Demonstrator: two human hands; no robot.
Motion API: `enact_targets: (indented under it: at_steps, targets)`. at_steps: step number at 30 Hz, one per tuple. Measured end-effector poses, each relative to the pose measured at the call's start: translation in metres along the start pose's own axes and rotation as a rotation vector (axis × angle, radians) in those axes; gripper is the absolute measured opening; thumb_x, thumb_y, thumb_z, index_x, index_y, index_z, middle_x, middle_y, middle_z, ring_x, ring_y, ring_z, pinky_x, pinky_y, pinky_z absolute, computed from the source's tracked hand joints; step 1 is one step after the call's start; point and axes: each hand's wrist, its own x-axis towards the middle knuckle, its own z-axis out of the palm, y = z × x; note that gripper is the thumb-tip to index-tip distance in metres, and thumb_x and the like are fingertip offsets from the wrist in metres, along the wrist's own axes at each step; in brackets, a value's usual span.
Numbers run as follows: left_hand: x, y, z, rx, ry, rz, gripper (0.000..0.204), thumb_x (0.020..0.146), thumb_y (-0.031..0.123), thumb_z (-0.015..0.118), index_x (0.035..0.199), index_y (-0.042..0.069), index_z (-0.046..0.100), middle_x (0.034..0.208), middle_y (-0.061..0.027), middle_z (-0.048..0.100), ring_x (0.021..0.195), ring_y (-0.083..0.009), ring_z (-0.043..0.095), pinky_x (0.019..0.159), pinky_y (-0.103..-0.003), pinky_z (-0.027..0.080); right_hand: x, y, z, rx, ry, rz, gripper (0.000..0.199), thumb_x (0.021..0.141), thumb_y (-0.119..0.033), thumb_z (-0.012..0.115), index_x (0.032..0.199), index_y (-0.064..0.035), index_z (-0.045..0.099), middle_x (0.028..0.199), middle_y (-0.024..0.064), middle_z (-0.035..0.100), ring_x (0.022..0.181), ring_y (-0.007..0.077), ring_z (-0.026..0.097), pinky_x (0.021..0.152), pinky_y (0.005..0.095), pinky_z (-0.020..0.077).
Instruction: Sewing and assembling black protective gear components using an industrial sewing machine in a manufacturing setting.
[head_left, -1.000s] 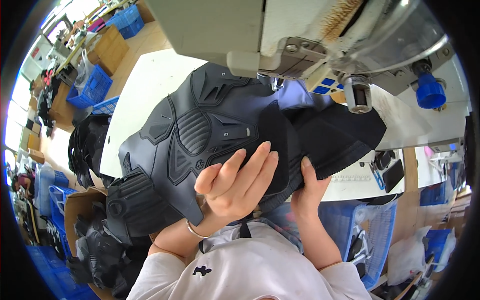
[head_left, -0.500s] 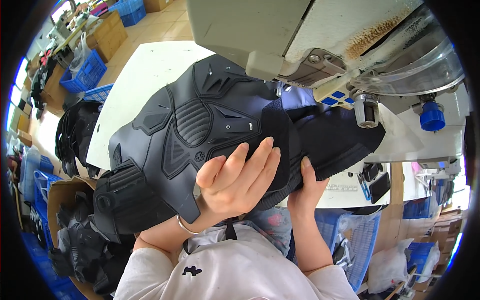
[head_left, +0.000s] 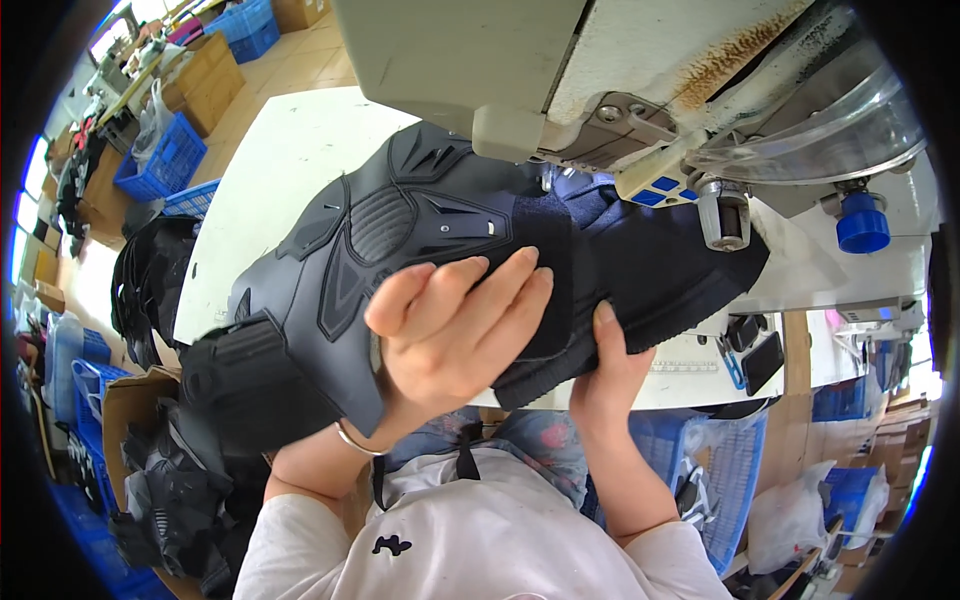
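A black armoured vest [head_left: 310,255] with moulded panels lies across the white sewing table, its dark fabric band [head_left: 650,285] reaching right beneath the sewing machine [head_left: 560,110]. My left hand [head_left: 455,330], a bangle at its wrist, rests over the vest's front edge. Its fingers are outstretched and a little apart; the thumb is hidden. My right hand [head_left: 612,375] grips the ribbed lower edge of the band, thumb on top and fingers underneath. A padded side flap [head_left: 250,385] of the vest hangs over my left forearm. The machine head hides the needle area.
At lower left a cardboard box [head_left: 125,400] holds more black armour pieces. A blue basket [head_left: 735,480] stands under the table at right. Scissors [head_left: 733,365], a black phone [head_left: 764,362] and a ruler [head_left: 685,367] lie on the table's right part. A clear guard [head_left: 810,150] hangs from the machine.
My left hand has shifted slightly left and its fingers have drawn up a little. The vest's ribbed edge now lies flatter. My right hand keeps its hold on the band.
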Motion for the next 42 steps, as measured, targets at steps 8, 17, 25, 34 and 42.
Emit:
enact_targets:
  at_steps: [8,17,25,34,42]
  targets:
    - [0.033,-0.028,-0.01,-0.304,-0.141,-0.197,0.02,0.064,0.019,0.072,0.083,0.013,0.073,0.085,0.0015,0.068,0.084,-0.0148,0.055,0.086,-0.031,0.03,-0.013,0.027,0.007,0.059,0.048,-0.024,0.044,0.084,-0.004,0.064,0.124,0.0001,0.045,0.116,0.0069,0.055,0.103,0.0148,0.053,0.094,0.0297,0.0415]
    - [0.012,-0.022,-0.003,-0.281,-0.125,-0.124,0.029,0.06,0.012,0.067,0.089,0.014,0.072,0.095,0.0029,0.069,0.084,-0.014,0.054,0.086,-0.033,0.026,-0.017,0.035,0.003,0.1,0.062,-0.003,0.045,0.083,-0.001,0.061,0.125,-0.001,0.044,0.117,0.007,0.055,0.101,0.0152,0.054,0.092,0.0303,0.0426]
    - [0.0,-0.018,0.003,-0.176,-0.087,0.014,0.031,0.062,0.019,0.061,0.091,0.015,0.07,0.099,0.0022,0.067,0.086,-0.013,0.057,0.086,-0.033,0.027,-0.015,0.03,0.006,0.192,0.037,-0.022,0.04,0.084,0.002,0.061,0.121,0.0006,0.047,0.113,0.0075,0.056,0.1,0.0151,0.055,0.09,0.0299,0.0443]
    - [0.018,-0.053,0.004,-0.225,-0.141,0.153,0.024,0.067,0.02,0.06,0.087,0.018,0.072,0.1,0.0066,0.069,0.094,-0.0142,0.056,0.084,-0.034,0.027,-0.027,0.037,0.016,0.078,0.052,0.027,0.049,0.087,-0.004,0.057,0.132,-0.004,0.037,0.127,0.0073,0.048,0.113,0.0164,0.048,0.1,0.0323,0.0378]
    - [0.02,-0.076,0.013,-0.347,-0.163,0.222,0.027,0.067,0.013,0.06,0.09,0.017,0.073,0.102,0.0053,0.069,0.097,-0.0191,0.055,0.084,-0.036,0.028,-0.036,0.055,0.028,0.071,0.086,-0.028,0.047,0.089,-0.005,0.057,0.131,-0.0044,0.037,0.128,0.007,0.047,0.113,0.0157,0.048,0.1,0.0315,0.0372]
